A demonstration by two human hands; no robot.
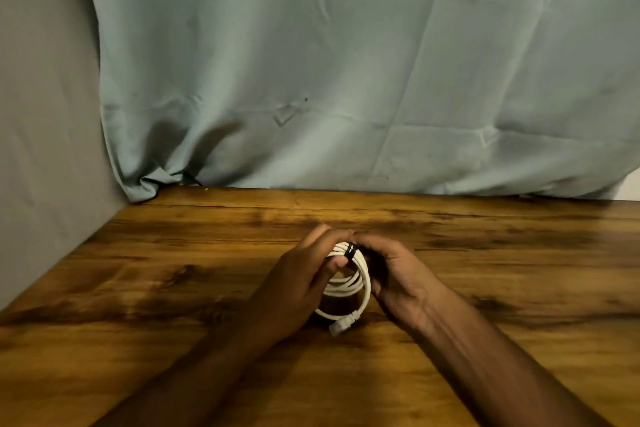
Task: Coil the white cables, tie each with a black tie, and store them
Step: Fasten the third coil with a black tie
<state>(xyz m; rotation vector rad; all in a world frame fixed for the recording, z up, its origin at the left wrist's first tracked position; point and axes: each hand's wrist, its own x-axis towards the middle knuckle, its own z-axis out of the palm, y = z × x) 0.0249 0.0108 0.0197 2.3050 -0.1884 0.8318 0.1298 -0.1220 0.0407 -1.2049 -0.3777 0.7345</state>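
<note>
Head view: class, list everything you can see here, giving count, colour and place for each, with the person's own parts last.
white cable: one, white, coiled, held upright on the table between both hands, plug end at the bottom.
black tie: one, black, wrapped round the top of the coil.
table: one, brown wood grain, fills the lower half.
cloth: one, pale blue-green, hangs behind the table.
wall: one, grey, at left.
left hand: one, grips the coil's left side.
right hand: one, fingers curled at the tie.
</note>
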